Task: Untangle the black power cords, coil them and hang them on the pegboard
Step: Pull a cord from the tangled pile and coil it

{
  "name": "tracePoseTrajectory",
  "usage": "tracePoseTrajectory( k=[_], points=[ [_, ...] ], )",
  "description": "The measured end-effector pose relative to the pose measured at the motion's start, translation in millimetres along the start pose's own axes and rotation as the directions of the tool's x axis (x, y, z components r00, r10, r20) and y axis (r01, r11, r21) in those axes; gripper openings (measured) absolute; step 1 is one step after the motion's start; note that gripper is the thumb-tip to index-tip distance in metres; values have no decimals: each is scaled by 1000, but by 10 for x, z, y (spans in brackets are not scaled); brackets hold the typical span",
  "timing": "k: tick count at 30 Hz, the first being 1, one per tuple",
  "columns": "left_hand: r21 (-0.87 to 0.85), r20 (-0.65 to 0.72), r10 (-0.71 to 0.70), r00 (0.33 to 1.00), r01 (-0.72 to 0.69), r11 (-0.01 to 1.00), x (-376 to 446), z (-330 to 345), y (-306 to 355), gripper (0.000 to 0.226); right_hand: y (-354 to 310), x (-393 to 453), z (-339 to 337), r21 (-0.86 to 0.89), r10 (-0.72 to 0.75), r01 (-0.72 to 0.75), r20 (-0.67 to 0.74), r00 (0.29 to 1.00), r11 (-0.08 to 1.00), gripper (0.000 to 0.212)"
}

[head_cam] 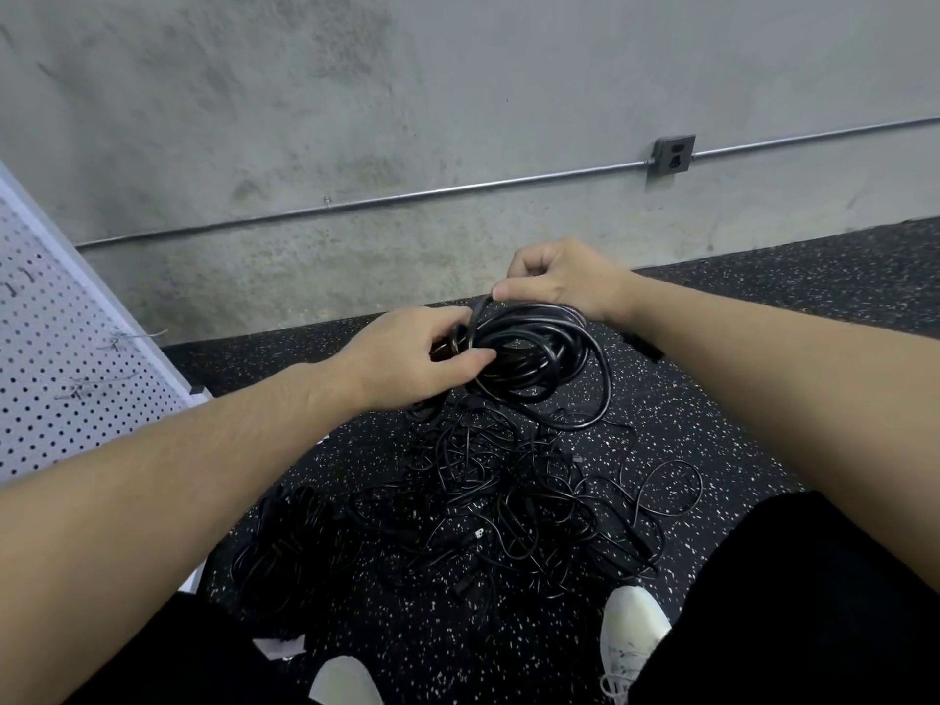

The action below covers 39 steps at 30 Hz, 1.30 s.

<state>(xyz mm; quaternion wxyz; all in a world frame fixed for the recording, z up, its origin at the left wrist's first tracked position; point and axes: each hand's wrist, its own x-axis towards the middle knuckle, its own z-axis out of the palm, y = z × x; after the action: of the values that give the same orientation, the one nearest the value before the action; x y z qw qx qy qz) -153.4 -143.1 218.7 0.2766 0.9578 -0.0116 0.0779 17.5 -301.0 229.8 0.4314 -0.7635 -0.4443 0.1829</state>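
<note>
While my left hand grips the coil | right hand pinches its loose end | risk I see: trailing loop snags tangled pile, coil springs apart

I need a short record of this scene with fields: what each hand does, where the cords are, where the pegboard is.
left hand: grips the coiled cord at its left side
right hand: pinches the cord end above the coil
tangled cords: loose pile on the speckled floor, below the coil
pegboard: at left, hooks bare
</note>
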Motion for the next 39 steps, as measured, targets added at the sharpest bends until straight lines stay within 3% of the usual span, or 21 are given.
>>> tracePoseTrajectory(
  k=[3,5,6,8,11,13,16,18,22,26,29,32,34,36,39],
  points=[
    [-149,-51,6,999,-14,989,-34,44,46,30,87,-77,-61,177,113,-145,179,977,974,31],
    [-263,-92,-15,996,-10,965,-15,63,57,21,141,-112,-63,271,170,-214,177,969,938,13],
    [-329,-117,-38,992,-3,944,7,63,64,12,171,-124,-52,288,178,-220,162,970,932,18],
    [-450,-153,-99,983,20,893,58,62,93,8,222,-144,7,242,150,-205,228,962,948,21],
    [-516,-260,-202,944,41,856,105,69,51,30,217,-149,144,15,239,-257,311,920,966,29],
    [-469,-309,-258,915,89,878,131,70,-61,46,146,-160,234,-82,243,-229,275,930,970,34],
    [-279,-314,-378,871,296,914,135,48,-235,63,11,-158,305,-265,125,-71,190,974,961,40],
    [-159,-318,-453,833,424,892,126,31,-297,55,-66,-159,334,-378,41,43,212,976,925,38],
    [34,-334,-499,799,540,841,153,29,-329,47,-182,-138,412,-494,32,115,279,960,862,28],
    [64,-379,-561,736,625,778,198,15,-325,44,-327,-117,454,-568,-28,186,275,961,801,23],
    [98,-410,-527,744,611,786,175,9,-298,44,-317,-150,456,-550,-67,190,236,969,813,26],
    [24,-314,-517,796,551,834,140,71,-378,49,-280,-204,434,-594,-126,200,165,978,779,30],
    [-167,-228,-520,823,493,854,141,105,-410,48,-258,-201,414,-555,-128,166,108,986,815,29],
    [-372,-93,-556,826,490,789,134,81,-398,44,-220,-188,384,-435,-105,123,66,992,892,25],
    [-582,183,-577,796,561,589,90,44,-403,54,-203,-203,352,-244,-92,102,55,994,964,17]
  ],
)
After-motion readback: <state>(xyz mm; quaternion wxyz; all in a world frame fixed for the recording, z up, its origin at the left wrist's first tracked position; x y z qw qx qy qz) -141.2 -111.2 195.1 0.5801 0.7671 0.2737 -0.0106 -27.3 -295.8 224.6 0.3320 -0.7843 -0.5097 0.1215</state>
